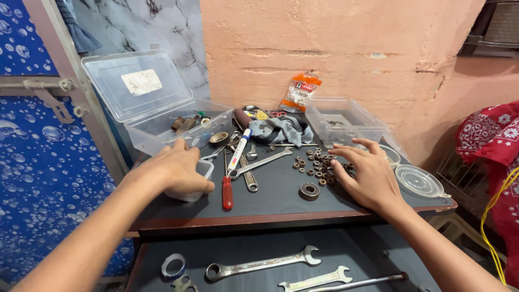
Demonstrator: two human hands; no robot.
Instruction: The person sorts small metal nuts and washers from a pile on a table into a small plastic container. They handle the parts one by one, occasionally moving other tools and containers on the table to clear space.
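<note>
I have my left hand [175, 167] in a curled grip on the small clear plastic tub [199, 181] at the dark worktop's [270, 203] front left, while my right hand [367, 176], released and spread, fingers the scattered rusty metal nuts [319, 162] beside the red-handled screwdriver [227, 189].

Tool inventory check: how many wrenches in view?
5, maybe more. Two wrenches lie on the tabletop: one angled beside the white marker, one under it. Three on the lower shelf: long one, smaller, thin one. The rag pile may hide others.
</note>
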